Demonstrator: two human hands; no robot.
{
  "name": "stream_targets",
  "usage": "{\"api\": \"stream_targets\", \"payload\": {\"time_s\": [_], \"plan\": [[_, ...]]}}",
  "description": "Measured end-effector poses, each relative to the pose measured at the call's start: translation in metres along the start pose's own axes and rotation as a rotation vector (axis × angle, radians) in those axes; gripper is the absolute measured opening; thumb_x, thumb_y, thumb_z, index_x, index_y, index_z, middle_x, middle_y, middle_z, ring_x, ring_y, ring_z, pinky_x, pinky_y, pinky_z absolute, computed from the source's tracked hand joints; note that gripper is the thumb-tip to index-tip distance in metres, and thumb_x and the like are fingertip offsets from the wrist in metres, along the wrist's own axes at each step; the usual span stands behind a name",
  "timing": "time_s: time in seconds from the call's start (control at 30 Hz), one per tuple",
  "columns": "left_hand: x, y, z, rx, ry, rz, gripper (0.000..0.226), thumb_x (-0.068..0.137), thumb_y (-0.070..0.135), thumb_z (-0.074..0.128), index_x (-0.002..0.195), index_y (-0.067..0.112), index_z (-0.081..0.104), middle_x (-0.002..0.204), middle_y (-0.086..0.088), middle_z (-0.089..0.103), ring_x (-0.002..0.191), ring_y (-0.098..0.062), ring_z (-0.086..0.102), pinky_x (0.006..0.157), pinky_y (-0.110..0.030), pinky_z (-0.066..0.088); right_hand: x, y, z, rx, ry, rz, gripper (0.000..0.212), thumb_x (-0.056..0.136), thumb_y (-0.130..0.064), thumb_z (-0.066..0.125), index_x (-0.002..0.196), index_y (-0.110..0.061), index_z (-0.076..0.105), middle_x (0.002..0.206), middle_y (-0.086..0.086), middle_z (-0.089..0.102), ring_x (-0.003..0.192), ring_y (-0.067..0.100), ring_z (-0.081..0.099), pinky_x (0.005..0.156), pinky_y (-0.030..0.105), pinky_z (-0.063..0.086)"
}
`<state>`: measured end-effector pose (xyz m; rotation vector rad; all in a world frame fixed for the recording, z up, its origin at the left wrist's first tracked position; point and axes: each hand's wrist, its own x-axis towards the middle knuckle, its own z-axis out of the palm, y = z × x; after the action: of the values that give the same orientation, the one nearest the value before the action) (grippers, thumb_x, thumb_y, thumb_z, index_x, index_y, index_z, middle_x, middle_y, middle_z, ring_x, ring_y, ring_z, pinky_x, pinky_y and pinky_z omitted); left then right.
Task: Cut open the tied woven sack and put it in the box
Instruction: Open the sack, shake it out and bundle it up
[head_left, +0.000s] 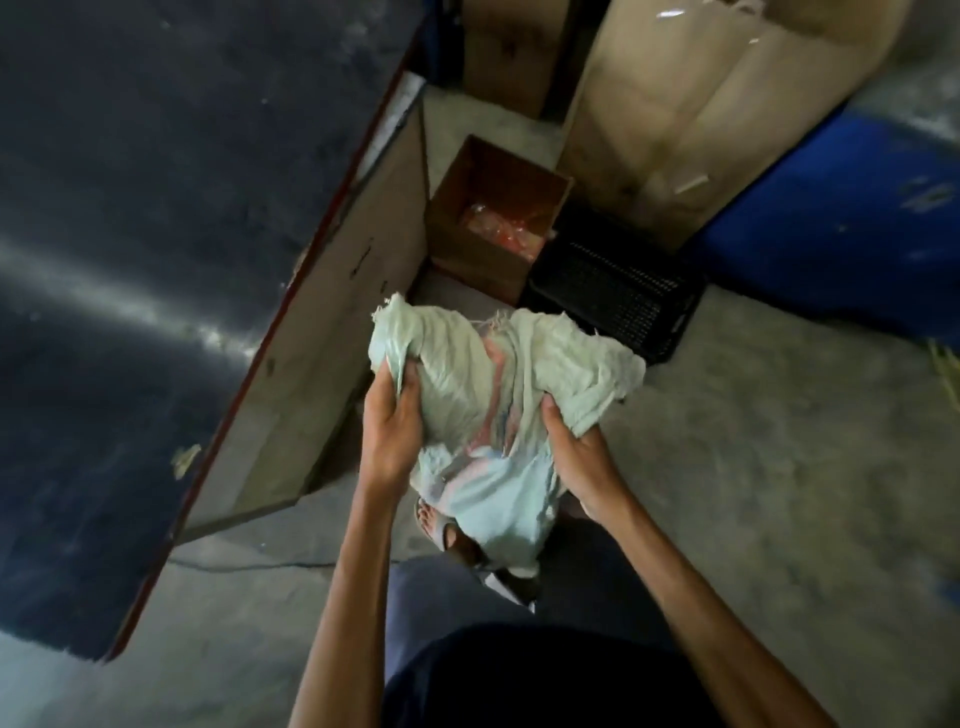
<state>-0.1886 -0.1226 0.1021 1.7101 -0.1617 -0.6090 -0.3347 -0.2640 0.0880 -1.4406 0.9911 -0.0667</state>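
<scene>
— Above the concrete floor (779, 467), out in front of me, I have the sack (457, 374) held up in both hands. It is crumpled, pale green with a pink stripe down the middle, and frayed along its top edge.

— How are you gripping it?

— My left hand (392, 421) pinches a fold on the sack's left side, with the fingers (382, 382) and thumb curled round the cloth. My right hand (576, 457) grips a bunch on the right side from below, its fingers (553, 421) closed into the fabric.

— And the box?

— I see the box (472, 265) on the floor beyond the sack, lower down, with its top open. Something red under clear plastic lies inside. It stands just beside the side panel of the worktop (130, 260) on my left, and a black crate (613, 296) sits just beside it on the right.

— Is the sack cut open?

— I cannot tell; the cloth is too bunched. My sandalled foot (436, 525) shows under the sack's lower end.
</scene>
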Motion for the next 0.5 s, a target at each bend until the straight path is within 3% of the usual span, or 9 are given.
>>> {"api": "stream_targets", "payload": {"time_s": [0.07,0.13,0.27,0.37,0.43,0.5], "plan": [[0.007,0.005,0.021,-0.017,-0.092,0.029,0.026,0.110,0.029,0.041,0.117,0.042,0.063,0.104,0.035,0.069,0.099,0.012,0.065,0.081,-0.007,0.052,-0.007,-0.001,-0.020,0.016,0.069,-0.042,0.029,0.099,-0.047,0.049,0.126,-0.058,0.052,0.121,-0.048,0.057,0.119,-0.025,0.049,0.097,-0.002,0.039],[0.006,0.002,0.045,-0.001,-0.161,0.039,0.027,0.110,0.032,0.042,0.129,0.036,0.059,0.112,0.036,0.068,0.108,0.013,0.064,0.086,-0.006,0.051,-0.013,0.002,-0.043,0.016,0.159,-0.054,0.037,0.104,-0.035,0.048,0.141,-0.041,0.048,0.124,-0.048,0.051,0.116,-0.031,0.045,0.093,-0.009,0.033],[-0.003,-0.014,0.096,0.063,-0.269,0.013,0.028,0.109,0.029,0.044,0.123,0.047,0.060,0.122,0.028,0.067,0.115,0.011,0.062,0.104,-0.025,0.048,-0.018,0.017,-0.081,0.004,0.293,-0.033,0.046,0.106,-0.019,0.048,0.151,-0.013,0.042,0.137,-0.016,0.044,0.133,0.001,0.039,0.087,-0.015,0.023],[0.001,-0.024,0.129,0.125,-0.316,-0.033,0.034,0.109,0.028,0.044,0.141,0.028,0.057,0.138,0.006,0.063,0.128,-0.008,0.060,0.115,-0.040,0.043,-0.014,0.031,-0.106,-0.079,0.309,0.041,0.048,0.106,-0.023,0.050,0.151,-0.010,0.043,0.131,-0.010,0.045,0.130,0.009,0.040,0.076,-0.019,0.016],[0.001,-0.030,0.156,0.145,-0.342,-0.075,0.039,0.110,0.027,0.043,0.147,0.019,0.053,0.142,0.000,0.061,0.133,-0.019,0.057,0.117,-0.044,0.042,-0.004,0.041,-0.131,-0.149,0.314,0.072,0.048,0.105,-0.027,0.051,0.150,-0.011,0.045,0.143,-0.004,0.050,0.140,0.017,0.043,0.096,-0.011,0.020],[0.005,-0.036,0.188,0.181,-0.346,-0.101,0.040,0.109,0.026,0.043,0.147,0.016,0.052,0.141,-0.002,0.062,0.133,-0.021,0.058,0.116,-0.044,0.043,0.013,0.049,-0.158,-0.214,0.321,0.043,0.049,0.104,-0.027,0.053,0.150,-0.011,0.045,0.156,0.003,0.045,0.148,0.022,0.037,0.124,0.023,0.021]]}}
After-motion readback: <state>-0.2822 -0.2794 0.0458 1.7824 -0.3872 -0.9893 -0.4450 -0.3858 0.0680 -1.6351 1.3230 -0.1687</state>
